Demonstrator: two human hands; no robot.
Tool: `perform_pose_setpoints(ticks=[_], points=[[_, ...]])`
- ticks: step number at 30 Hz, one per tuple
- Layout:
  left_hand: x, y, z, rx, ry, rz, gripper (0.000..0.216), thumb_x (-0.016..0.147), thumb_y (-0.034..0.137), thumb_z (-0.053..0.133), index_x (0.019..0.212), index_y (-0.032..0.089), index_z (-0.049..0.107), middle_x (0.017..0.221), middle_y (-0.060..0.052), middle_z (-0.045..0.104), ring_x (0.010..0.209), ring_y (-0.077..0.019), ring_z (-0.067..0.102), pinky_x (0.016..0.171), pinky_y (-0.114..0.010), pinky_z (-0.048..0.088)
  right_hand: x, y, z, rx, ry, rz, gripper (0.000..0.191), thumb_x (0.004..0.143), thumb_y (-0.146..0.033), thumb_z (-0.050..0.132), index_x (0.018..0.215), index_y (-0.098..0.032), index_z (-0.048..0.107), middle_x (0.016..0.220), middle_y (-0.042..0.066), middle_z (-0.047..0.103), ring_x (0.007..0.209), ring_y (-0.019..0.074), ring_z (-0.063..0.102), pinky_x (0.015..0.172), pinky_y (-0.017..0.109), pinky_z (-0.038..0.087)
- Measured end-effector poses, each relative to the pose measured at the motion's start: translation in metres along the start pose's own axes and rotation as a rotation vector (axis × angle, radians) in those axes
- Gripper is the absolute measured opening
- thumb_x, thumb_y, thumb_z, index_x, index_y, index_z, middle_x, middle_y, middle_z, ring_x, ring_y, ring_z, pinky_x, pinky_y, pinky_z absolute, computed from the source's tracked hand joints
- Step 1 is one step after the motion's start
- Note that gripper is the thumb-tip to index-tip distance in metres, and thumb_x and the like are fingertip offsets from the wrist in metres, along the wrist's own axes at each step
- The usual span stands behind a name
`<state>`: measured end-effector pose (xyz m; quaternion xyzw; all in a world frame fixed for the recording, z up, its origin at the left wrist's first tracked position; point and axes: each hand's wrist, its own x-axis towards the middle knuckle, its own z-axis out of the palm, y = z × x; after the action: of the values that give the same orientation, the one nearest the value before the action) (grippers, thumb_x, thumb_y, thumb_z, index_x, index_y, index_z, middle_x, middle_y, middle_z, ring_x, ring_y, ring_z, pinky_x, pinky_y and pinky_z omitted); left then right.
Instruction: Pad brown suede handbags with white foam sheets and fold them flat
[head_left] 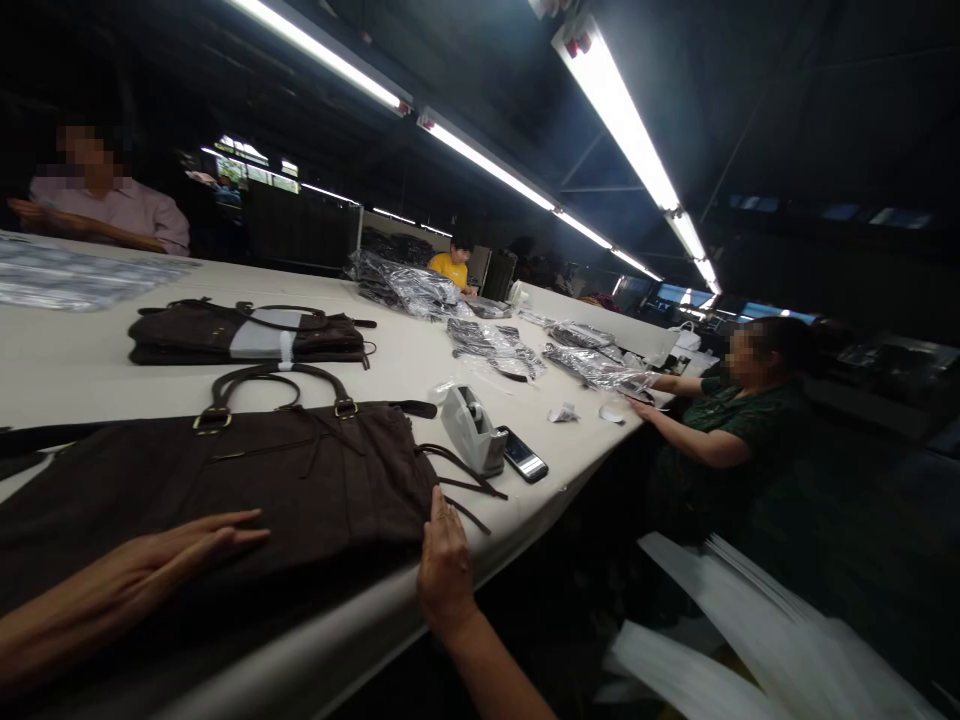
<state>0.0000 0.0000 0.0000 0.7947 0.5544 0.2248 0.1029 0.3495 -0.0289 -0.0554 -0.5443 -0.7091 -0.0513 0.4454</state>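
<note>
Left hand point(161, 565): lying flat, fingers stretched out, palm down on the brown handbag point(300, 480); it grips nothing.
Handbag's place: flat on the white table point(75, 370) by its near edge, handles pointing away.
Second bag point(247, 335): further back, a pale band round its middle.
Right hand point(444, 565): fingers straight and together, tips against the handbag's right edge; nothing held.
Tape dispenser point(472, 430): just right of the handbag, a phone point(523, 455) just beside it.
Co-worker point(720, 420): seated far right, hands by plastic-wrapped goods point(600, 368).
</note>
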Motion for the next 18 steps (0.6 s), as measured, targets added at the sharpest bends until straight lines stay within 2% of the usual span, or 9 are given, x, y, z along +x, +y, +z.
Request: perform_pose_setpoints(ticks=[1,2,4,6,9,12,14,16,18], points=[[0.014,0.0,-0.007,-0.051,-0.075,0.005,0.071,0.09,0.076,0.02,0.121,0.034,0.068,0.138,0.011,0.06,0.127,-0.0213,0.057,0.115,-0.044,0.04,0.0,0.0,-0.001,0.005,0.0,0.0,0.057,0.096,-0.007,0.034,0.154,-0.007,0.035,0.146,0.019,0.051,0.133,0.0273,0.053,0.11,0.046,0.047],[0.027,0.001,-0.013,-0.066,-0.096,0.019,0.072,0.089,0.077,0.025,0.128,0.031,0.064,0.14,0.009,0.058,0.13,-0.0224,0.055,0.117,-0.045,0.038,-0.001,-0.001,-0.002,0.012,0.002,-0.001,0.057,0.097,-0.009,0.034,0.154,-0.008,0.034,0.146,0.018,0.051,0.133,0.0269,0.053,0.11,0.046,0.046],[0.049,0.009,-0.015,0.006,-0.054,0.093,0.079,0.088,0.079,0.027,0.138,0.025,0.055,0.148,0.002,0.051,0.137,-0.0257,0.047,0.118,-0.048,0.035,-0.002,-0.002,-0.006,0.032,0.0,0.004,0.057,0.098,-0.011,0.034,0.155,-0.01,0.033,0.146,0.017,0.051,0.133,0.026,0.053,0.111,0.045,0.046],[0.058,0.017,-0.003,0.148,0.019,0.212,0.077,0.09,0.074,0.028,0.145,0.023,0.048,0.154,-0.002,0.043,0.142,-0.0284,0.04,0.119,-0.05,0.033,-0.001,-0.004,-0.012,0.066,-0.016,0.028,0.054,0.099,-0.013,0.034,0.153,-0.009,0.037,0.145,0.017,0.052,0.133,0.0251,0.053,0.111,0.044,0.045],[0.05,0.02,0.028,0.324,0.048,0.456,0.058,0.096,0.056,0.038,0.15,0.036,0.036,0.158,0.003,0.034,0.145,-0.0261,0.037,0.122,-0.048,0.026,0.014,-0.008,-0.03,0.156,-0.097,0.087,0.048,0.101,-0.021,0.038,0.146,-0.01,0.049,0.141,0.015,0.057,0.131,0.0242,0.055,0.112,0.042,0.044],[0.035,0.013,0.048,0.406,0.095,0.619,0.062,0.094,0.042,0.046,0.152,0.044,0.026,0.159,0.006,0.032,0.144,-0.0228,0.038,0.125,-0.041,0.017,0.058,-0.009,-0.048,0.259,-0.184,0.149,0.038,0.1,-0.033,0.046,0.124,-0.016,0.07,0.127,0.01,0.068,0.124,0.0236,0.06,0.11,0.037,0.045],[0.03,0.008,0.05,0.389,0.105,0.632,0.065,0.092,0.041,0.048,0.152,0.045,0.026,0.159,0.006,0.032,0.143,-0.0235,0.04,0.124,-0.039,0.019,0.102,-0.005,-0.048,0.287,-0.211,0.197,0.034,0.099,-0.034,0.048,0.114,-0.017,0.074,0.122,0.009,0.07,0.121,0.0232,0.061,0.109,0.035,0.043],[0.029,0.006,0.048,0.34,0.058,0.59,0.065,0.091,0.042,0.049,0.152,0.047,0.026,0.158,0.006,0.033,0.142,-0.0245,0.041,0.123,-0.04,0.024,0.148,0.003,-0.033,0.27,-0.258,0.326,0.033,0.095,-0.029,0.055,0.119,-0.013,0.071,0.128,0.013,0.066,0.125,0.0261,0.058,0.111,0.037,0.039],[0.028,0.007,0.046,0.29,0.013,0.529,0.065,0.09,0.044,0.049,0.151,0.049,0.026,0.158,0.007,0.033,0.143,-0.0246,0.04,0.122,-0.042,0.027,0.186,0.015,-0.006,0.279,-0.393,0.547,0.03,0.088,-0.022,0.063,0.113,-0.008,0.071,0.126,0.019,0.066,0.126,0.0316,0.056,0.11,0.041,0.039]])
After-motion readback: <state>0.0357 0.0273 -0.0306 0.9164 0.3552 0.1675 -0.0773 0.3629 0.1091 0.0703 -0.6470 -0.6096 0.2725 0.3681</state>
